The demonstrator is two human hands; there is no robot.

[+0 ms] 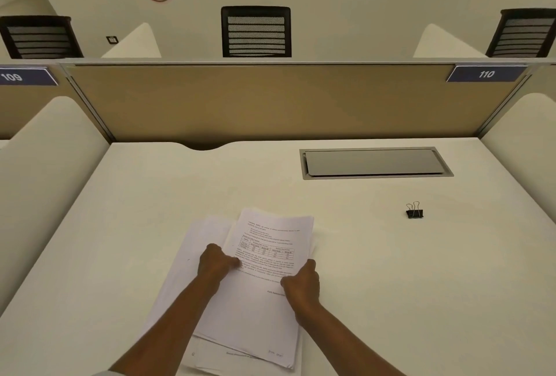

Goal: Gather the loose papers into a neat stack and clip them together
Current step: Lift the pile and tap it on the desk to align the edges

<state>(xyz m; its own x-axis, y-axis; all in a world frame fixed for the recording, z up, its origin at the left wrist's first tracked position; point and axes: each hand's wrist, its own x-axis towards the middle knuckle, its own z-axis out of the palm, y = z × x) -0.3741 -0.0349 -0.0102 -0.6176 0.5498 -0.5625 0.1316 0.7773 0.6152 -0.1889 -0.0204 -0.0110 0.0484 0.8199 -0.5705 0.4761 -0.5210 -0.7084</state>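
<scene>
Cream cubicle desk (126, 225), plain and smooth. Fanned pile of thin white printed sheets (261, 300) at near edge, pinched by left hand (217, 264) and right hand (301, 284). Floppy, slippery; best squared from both long edges. Small black binder clip (414, 212) well apart, untouched.

Matt white papers (258, 285) on a smooth matt desk (120, 225).

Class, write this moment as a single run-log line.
stage: gathering | papers: uneven on desk | left hand, right hand: on papers | binder clip: untouched, far right
</scene>
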